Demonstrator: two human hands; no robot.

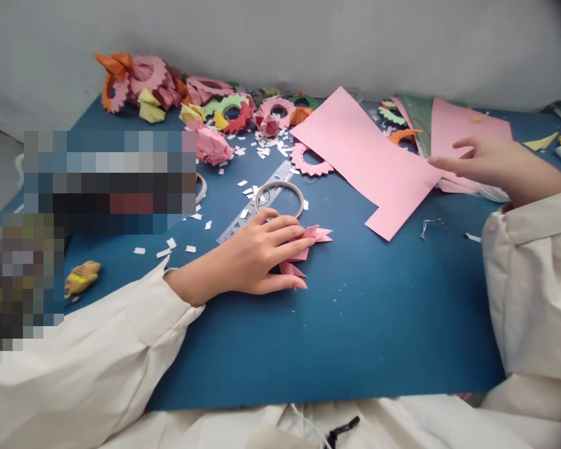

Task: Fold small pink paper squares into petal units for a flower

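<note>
My left hand (257,252) lies over a folded pink paper piece (321,234) with pointed tips, its fingers apart and partly covering the piece. Just beyond its fingers is a tape ring (302,202), lying over a clear ruler (236,229). My right hand (486,163) is at the right, with its index finger and thumb at the right edge of a large pink sheet (378,162) that has a notch cut from its near side. Whether the fingers grip the sheet or only touch it is hard to tell.
Folded paper rings (149,75) in pink, orange, green and red line the back by the wall. White paper scraps (191,249) are scattered at the left and centre. A yellow object (83,278) lies at the left edge. More pink paper (472,128) is at the back right.
</note>
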